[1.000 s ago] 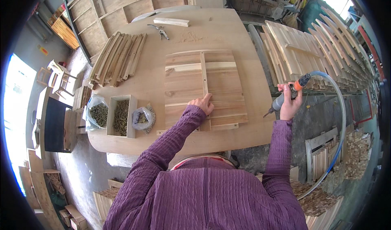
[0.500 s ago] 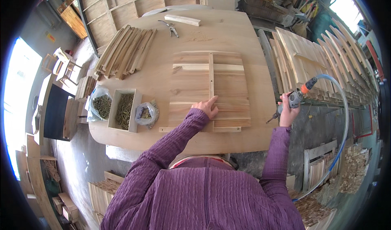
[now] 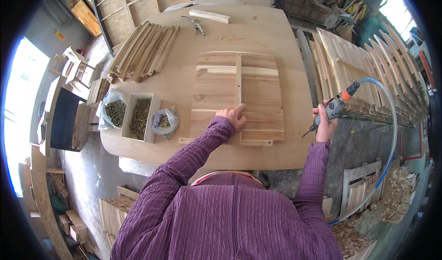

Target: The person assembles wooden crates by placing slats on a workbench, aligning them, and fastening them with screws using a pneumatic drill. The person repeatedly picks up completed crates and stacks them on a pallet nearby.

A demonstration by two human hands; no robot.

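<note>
Pressing down on the slatted wooden panel [image 3: 237,96], your left hand [image 3: 235,116] lies flat with the fingers together, the index finger stretched forward along the thin upright batten [image 3: 238,78] that crosses the slats. The panel lies on the round wooden tabletop [image 3: 184,80] straight ahead of you, its slats running left to right and the batten's long axis running away from you. Your right hand [image 3: 325,124] is wrapped tight around a pneumatic screwdriver [image 3: 329,112], held off the table's right edge with its tip angled down and to the left, toward the panel's near right corner. A blue air hose [image 3: 391,122] loops from the tool's back end. So the left hand is on the work, and the tool hand is well apart from the batten, which lies to its left. Near your left elbow sit an open box of screws [image 3: 139,117] and two plastic bags of screws [image 3: 115,112].
</note>
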